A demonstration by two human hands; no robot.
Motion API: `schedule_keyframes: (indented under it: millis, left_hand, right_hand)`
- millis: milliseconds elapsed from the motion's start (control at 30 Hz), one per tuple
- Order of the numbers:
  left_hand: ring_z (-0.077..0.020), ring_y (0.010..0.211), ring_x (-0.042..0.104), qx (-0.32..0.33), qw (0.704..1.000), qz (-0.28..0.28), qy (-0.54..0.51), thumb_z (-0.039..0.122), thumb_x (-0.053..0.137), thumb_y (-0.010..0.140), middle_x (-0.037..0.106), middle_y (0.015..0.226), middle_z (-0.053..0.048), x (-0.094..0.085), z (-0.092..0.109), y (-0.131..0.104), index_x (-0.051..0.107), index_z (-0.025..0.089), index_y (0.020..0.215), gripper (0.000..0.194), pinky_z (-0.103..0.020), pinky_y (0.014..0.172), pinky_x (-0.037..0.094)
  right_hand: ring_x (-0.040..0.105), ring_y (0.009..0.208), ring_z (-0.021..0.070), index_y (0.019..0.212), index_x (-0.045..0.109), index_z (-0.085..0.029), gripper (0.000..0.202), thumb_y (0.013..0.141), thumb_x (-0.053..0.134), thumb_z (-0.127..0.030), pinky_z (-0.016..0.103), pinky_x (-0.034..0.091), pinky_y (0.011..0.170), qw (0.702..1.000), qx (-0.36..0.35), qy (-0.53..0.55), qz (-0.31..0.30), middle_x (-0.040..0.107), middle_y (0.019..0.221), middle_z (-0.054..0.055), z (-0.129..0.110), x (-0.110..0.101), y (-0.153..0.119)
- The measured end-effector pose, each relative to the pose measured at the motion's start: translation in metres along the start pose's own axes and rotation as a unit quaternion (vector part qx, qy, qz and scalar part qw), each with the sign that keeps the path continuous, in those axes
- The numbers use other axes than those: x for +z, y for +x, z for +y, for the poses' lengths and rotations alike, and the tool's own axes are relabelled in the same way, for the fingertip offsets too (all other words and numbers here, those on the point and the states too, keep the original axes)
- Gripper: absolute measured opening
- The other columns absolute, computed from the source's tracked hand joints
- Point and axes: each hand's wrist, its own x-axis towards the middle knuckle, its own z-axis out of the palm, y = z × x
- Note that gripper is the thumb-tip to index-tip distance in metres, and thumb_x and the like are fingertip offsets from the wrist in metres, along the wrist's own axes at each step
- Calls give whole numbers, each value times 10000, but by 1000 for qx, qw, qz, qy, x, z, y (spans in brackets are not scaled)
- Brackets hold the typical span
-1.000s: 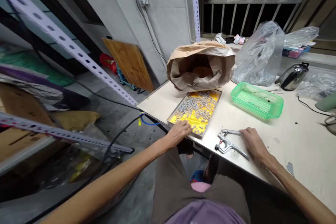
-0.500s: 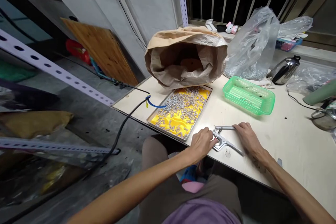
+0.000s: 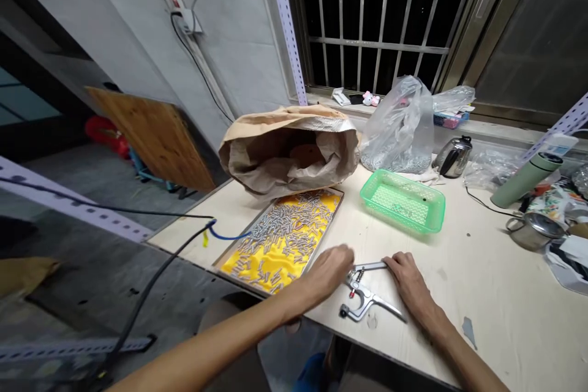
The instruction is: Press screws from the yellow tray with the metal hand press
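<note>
Silver spring-loaded press pliers (image 3: 366,301) lie on the table, with a C-shaped jaw, a red tip and a black knob. My right hand (image 3: 407,275) has its fingers around the end of the upper handle. At the hinge end, my left hand (image 3: 331,266) hovers close to the pliers, its fingers curled; what they hold, if anything, is hidden. Just left of it is a shallow tray (image 3: 316,244) lined with yellow, covered in many small metal pins or rivets (image 3: 287,223). A small clear disc (image 3: 372,320) lies beside the lower handle.
An open brown paper sack (image 3: 289,150) lies behind the tray. A green plastic basket (image 3: 404,202) sits right of it, with a clear bag (image 3: 399,128) of metal parts behind. A steel kettle (image 3: 454,158), green flask (image 3: 526,180) and metal mug (image 3: 535,229) stand right. A black cable (image 3: 151,275) hangs left.
My left hand has drawn back from the jaw to the hinge end, uncovering the red tip and black knob. My right hand stays at the handle. The camera view has tilted up.
</note>
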Motion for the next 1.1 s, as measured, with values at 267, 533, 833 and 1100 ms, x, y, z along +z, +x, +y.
schedule_keyframes:
  millis: [267, 533, 833, 1100]
  left_hand:
    - [-174, 903, 612, -45, 983, 180, -5, 238, 534, 896, 635, 987, -62, -102, -2, 30, 647, 167, 1049, 203, -281, 816, 475]
    - [-181, 934, 607, -232, 971, 32, 51, 169, 509, 878, 657, 996, -69, -52, -94, -59, 682, 155, 947, 187, -267, 799, 457]
    - [-179, 925, 537, -141, 982, -1, 129, 223, 471, 913, 585, 948, -66, -30, -108, -58, 639, 172, 897, 176, -259, 741, 422]
    - [-197, 986, 489, -76, 979, -47, 184, 158, 418, 931, 558, 1029, -84, -28, -104, -49, 601, 161, 936, 183, -257, 671, 412]
  right_hand:
    - [492, 842, 217, 1101, 625, -243, 380, 878, 345, -115, 337, 485, 733, 998, -34, 27, 35, 583, 903, 82, 13, 10, -3]
    - [485, 805, 251, 1063, 649, -237, 381, 886, 312, -221, 385, 469, 708, 994, -65, 18, 81, 560, 862, 110, 30, 35, -4]
    - [490, 787, 246, 1050, 658, -248, 410, 924, 272, -305, 382, 474, 703, 996, -65, -9, 66, 567, 852, 104, 29, 29, -2]
    - [482, 791, 240, 1067, 656, -215, 396, 935, 292, -299, 363, 471, 691, 995, -75, -29, 56, 565, 858, 110, 25, 21, 0]
